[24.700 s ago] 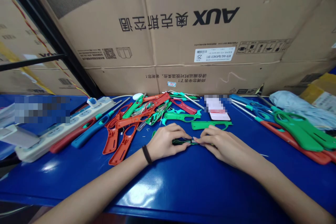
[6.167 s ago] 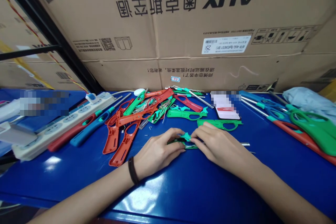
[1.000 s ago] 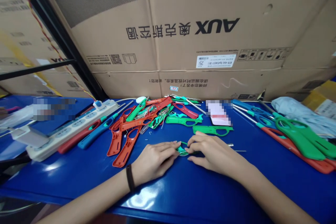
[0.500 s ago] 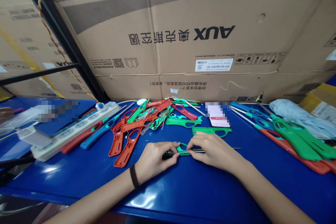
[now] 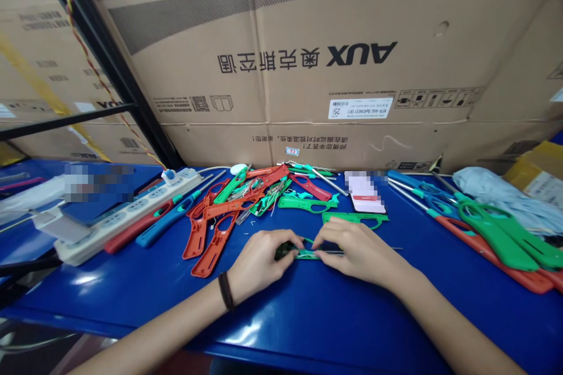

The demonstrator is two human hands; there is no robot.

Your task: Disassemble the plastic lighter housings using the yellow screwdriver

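Note:
Between my two hands, low over the blue table, is an opened green stick lighter (image 5: 307, 254) with a thin metal rod sticking out to the right under my right hand. My left hand (image 5: 267, 255), with a dark band at the wrist, pinches the lighter's left end. My right hand (image 5: 354, 246) has its fingertips closed on the lighter near the rod's base. Small parts inside it are mostly covered by my fingers. Just beyond my right hand lies a green half shell (image 5: 369, 221), and to the left are orange half shells (image 5: 214, 249).
A pile of lighter parts (image 5: 264, 190) lies at the back, near a phone (image 5: 364, 205). A white power strip (image 5: 127, 217) with red and blue lighters stands left. Green lighters (image 5: 505, 234) and others lie right. A large cardboard box (image 5: 285, 23) walls off the back.
My fingers have shifted slightly on the green lighter, and its turquoise trigger area shows less. A person's hand at the far left edge has gone out of view.

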